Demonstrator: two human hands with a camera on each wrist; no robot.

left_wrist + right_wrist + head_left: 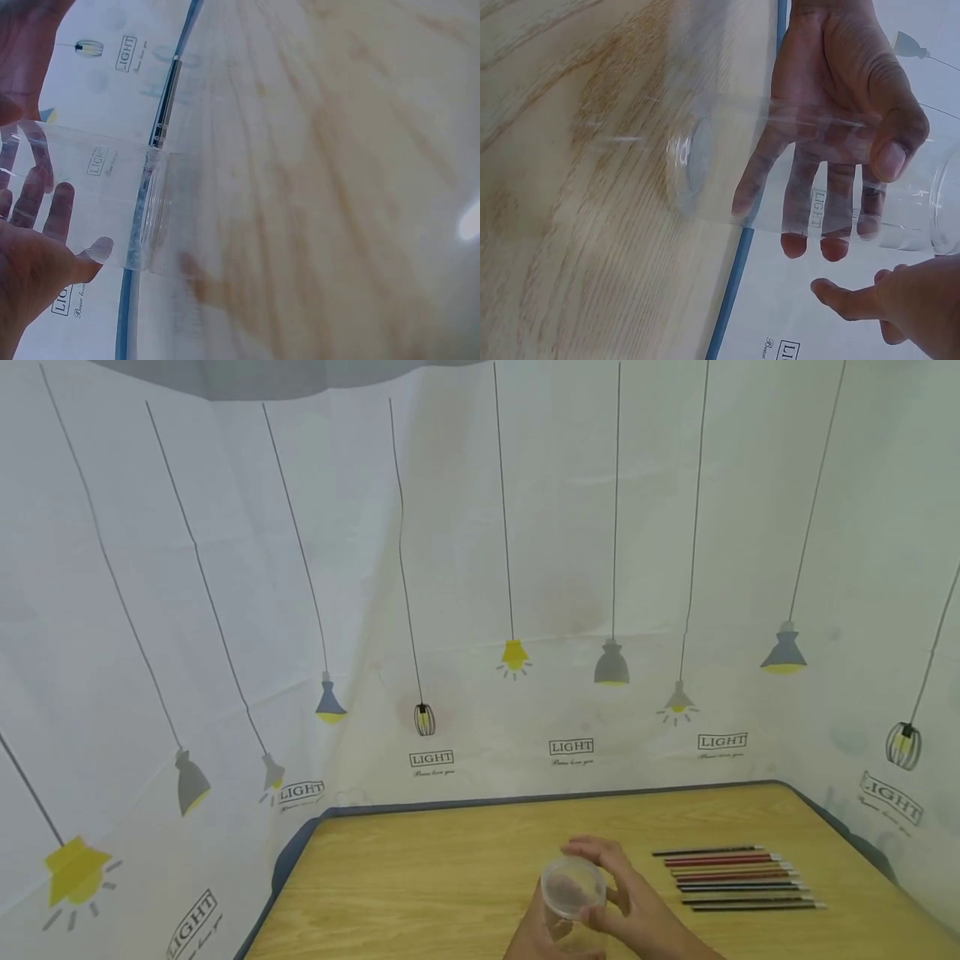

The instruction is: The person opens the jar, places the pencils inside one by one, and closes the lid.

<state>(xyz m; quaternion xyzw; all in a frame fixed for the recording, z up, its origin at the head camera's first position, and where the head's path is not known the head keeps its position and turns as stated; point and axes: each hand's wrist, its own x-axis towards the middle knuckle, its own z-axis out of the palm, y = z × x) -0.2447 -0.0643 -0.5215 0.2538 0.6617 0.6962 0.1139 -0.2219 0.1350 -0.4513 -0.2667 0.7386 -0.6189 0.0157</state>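
Note:
A clear, see-through jar (573, 893) stands upright between both hands, its round top facing up in the head view. My left hand (840, 97) holds the jar's side, with the thumb on the near side and the fingers behind; they show through the clear wall. At the top rim, my right hand (630, 897) grips with the thumb at the near edge and the fingers curved around the far edge. In the left wrist view, the jar (112, 187) lies across the left hand (37, 262). Whether its base touches the table cannot be told.
A row of several pencils (738, 878), black, red and tan, lies on the wooden table (420, 877) to the right of the hands. White cloth (465, 568) printed with lamps surrounds the table's back and sides. A blue-grey edge (525, 799) borders the tabletop.

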